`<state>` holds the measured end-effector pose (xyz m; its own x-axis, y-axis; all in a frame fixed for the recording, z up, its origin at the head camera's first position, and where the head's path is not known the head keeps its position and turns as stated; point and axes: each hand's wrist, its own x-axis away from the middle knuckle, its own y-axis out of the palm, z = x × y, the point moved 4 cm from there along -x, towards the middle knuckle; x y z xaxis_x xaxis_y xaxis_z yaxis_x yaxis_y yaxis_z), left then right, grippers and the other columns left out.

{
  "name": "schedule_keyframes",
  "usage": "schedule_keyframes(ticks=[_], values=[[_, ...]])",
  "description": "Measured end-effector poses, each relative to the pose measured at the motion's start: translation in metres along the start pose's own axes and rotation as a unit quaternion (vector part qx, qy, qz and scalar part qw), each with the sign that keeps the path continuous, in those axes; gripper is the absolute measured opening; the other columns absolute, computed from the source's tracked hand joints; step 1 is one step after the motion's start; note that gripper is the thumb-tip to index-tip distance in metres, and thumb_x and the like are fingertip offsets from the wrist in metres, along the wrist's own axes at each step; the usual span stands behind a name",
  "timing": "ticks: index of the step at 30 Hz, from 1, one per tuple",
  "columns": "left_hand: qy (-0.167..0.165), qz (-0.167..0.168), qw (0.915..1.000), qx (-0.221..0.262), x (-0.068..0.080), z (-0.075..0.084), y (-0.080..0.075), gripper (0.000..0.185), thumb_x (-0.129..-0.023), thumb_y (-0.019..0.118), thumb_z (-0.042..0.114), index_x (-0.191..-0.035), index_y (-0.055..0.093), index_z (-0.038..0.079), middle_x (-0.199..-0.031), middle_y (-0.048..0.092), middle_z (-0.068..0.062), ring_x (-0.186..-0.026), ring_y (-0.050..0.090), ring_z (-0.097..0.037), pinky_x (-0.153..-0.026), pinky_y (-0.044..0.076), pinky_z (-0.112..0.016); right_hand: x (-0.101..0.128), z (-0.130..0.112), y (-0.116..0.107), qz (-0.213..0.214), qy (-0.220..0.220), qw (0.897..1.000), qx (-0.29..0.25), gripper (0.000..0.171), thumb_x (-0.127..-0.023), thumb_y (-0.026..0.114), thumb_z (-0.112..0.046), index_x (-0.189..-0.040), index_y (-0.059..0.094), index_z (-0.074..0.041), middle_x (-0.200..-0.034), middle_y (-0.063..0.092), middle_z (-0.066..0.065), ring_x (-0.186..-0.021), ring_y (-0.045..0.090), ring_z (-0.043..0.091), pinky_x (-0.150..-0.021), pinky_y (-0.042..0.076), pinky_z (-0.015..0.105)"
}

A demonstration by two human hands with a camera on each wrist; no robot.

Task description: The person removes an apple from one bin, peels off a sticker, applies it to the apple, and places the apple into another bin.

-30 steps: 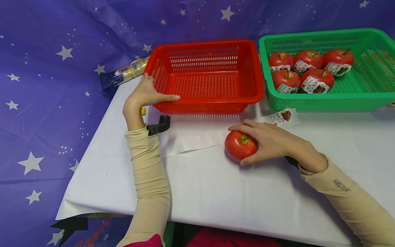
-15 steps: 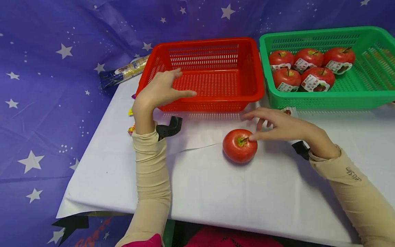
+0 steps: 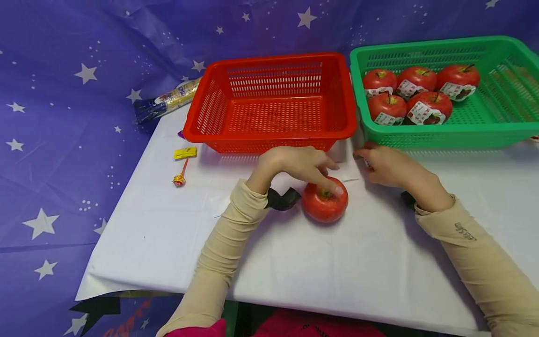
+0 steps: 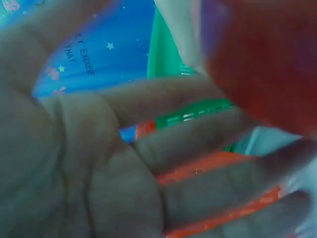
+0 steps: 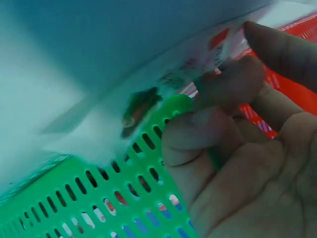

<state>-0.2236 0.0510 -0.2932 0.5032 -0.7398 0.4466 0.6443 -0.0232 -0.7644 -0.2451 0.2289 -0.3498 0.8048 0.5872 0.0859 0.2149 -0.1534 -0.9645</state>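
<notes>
A red apple sits on the white-covered table in front of the red basket. My left hand reaches over it from the left, one fingertip on its top near the stem hollow. Seen from the left wrist, spread fingers extend towards the apple's blurred red side. Near the green basket's front wall is my right hand, fingers bent. In the right wrist view its fingertips pinch the edge of a white paper label printed with fruit; the head view mostly hides this label under the hand.
The red basket holds nothing; beside it the green basket contains several labelled apples. On the left lie a lollipop and a yellow wrapped sweet. A blue-and-yellow packet lies behind them.
My right hand has let go of the apple and moved back to the label. My left hand has come off the red basket's rim and moved right, over the apple.
</notes>
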Motion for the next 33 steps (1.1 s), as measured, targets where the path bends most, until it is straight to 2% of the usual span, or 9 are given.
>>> schedule_keyframes(ticks=[2,7,12,14,18,22,27,30,33], values=[[0.000,-0.025,0.9997,0.005,-0.002,0.001,0.005,0.063,-0.084,0.069,0.048,-0.136,0.055,0.015,-0.128,0.060,0.001,-0.116,0.053,-0.009,-0.096,0.042,-0.021,-0.001,0.001,-0.001,0.004,-0.002,1.000,-0.014,0.041,-0.078,0.063,0.002,-0.118,0.059,0.007,-0.100,0.063,0.023,-0.080,0.061,0.033,-0.077,0.051,0.052],[0.026,-0.028,0.9993,0.006,-0.013,0.008,0.013,0.052,-0.083,0.074,0.039,-0.127,0.061,0.016,-0.117,0.063,0.002,-0.102,0.056,-0.009,-0.081,0.046,-0.019,-0.001,0.006,-0.002,-0.002,0.003,0.997,-0.077,0.015,-0.082,0.063,-0.002,-0.097,0.065,-0.001,-0.073,0.065,0.008,-0.065,0.057,0.021,-0.065,0.047,0.038],[0.061,-0.010,0.9981,0.007,-0.025,0.015,0.017,0.051,-0.083,0.073,0.042,-0.126,0.062,0.016,-0.117,0.067,0.004,-0.108,0.057,-0.006,-0.088,0.045,-0.016,0.002,0.003,-0.009,0.007,0.005,0.995,-0.098,0.007,-0.085,0.062,-0.005,-0.084,0.068,-0.009,-0.057,0.059,-0.003,-0.051,0.051,0.010,-0.056,0.040,0.027],[0.071,0.021,0.9967,0.031,-0.028,0.015,0.015,0.053,-0.082,0.074,0.042,-0.125,0.062,0.014,-0.118,0.067,0.002,-0.108,0.059,-0.007,-0.089,0.045,-0.015,0.004,0.001,-0.014,0.013,0.003,0.995,-0.099,0.008,-0.085,0.062,-0.003,-0.085,0.069,-0.008,-0.057,0.059,-0.003,-0.049,0.050,0.009,-0.053,0.040,0.026],[0.070,0.134,0.9845,0.089,-0.035,0.011,0.006,0.049,-0.085,0.071,0.041,-0.123,0.062,0.012,-0.117,0.067,0.002,-0.106,0.060,-0.008,-0.091,0.047,-0.018,0.008,-0.001,-0.024,0.016,0.011,0.994,-0.104,0.009,-0.084,0.063,-0.002,-0.089,0.070,-0.005,-0.057,0.058,-0.001,-0.046,0.048,0.011,-0.049,0.037,0.025],[0.021,0.189,0.9795,0.067,-0.045,0.004,0.008,0.051,-0.089,0.065,0.044,-0.128,0.057,0.013,-0.122,0.064,0.000,-0.112,0.057,-0.011,-0.095,0.045,-0.021,0.011,-0.005,-0.031,0.020,0.015,0.994,-0.110,0.008,-0.085,0.064,-0.003,-0.090,0.069,-0.006,-0.058,0.055,-0.001,-0.050,0.046,0.011,-0.050,0.036,0.025],[-0.003,0.159,0.9835,0.086,-0.060,-0.004,0.020,0.032,-0.092,0.063,0.035,-0.112,0.064,0.009,-0.085,0.058,0.001,-0.080,0.050,-0.009,-0.070,0.039,-0.018,0.013,-0.015,-0.033,0.028,-0.003,0.991,-0.134,0.008,-0.084,0.069,-0.004,-0.088,0.066,-0.011,-0.065,0.054,-0.001,-0.058,0.045,0.012,-0.054,0.037,0.025],[0.005,0.159,0.9746,0.157,-0.066,-0.011,0.023,0.016,-0.094,0.062,0.024,-0.093,0.067,0.009,-0.070,0.048,0.004,-0.068,0.042,-0.007,-0.062,0.033,-0.018,0.012,-0.019,-0.033,0.049,-0.003,0.989,-0.140,0.014,-0.080,0.075,-0.008,-0.083,0.061,-0.012,-0.070,0.054,0.000,-0.061,0.045,0.012,-0.055,0.037,0.026],[0.003,0.172,0.9607,0.218,-0.070,-0.017,0.024,0.016,-0.094,0.060,0.021,-0.091,0.068,0.008,-0.071,0.051,0.006,-0.068,0.042,-0.006,-0.063,0.033,-0.017,0.012,-0.019,-0.031,0.068,0.005,0.989,-0.131,0.027,-0.074,0.083,-0.018,-0.074,0.057,-0.012,-0.069,0.052,0.000,-0.061,0.043,0.010,-0.056,0.034,0.025]])
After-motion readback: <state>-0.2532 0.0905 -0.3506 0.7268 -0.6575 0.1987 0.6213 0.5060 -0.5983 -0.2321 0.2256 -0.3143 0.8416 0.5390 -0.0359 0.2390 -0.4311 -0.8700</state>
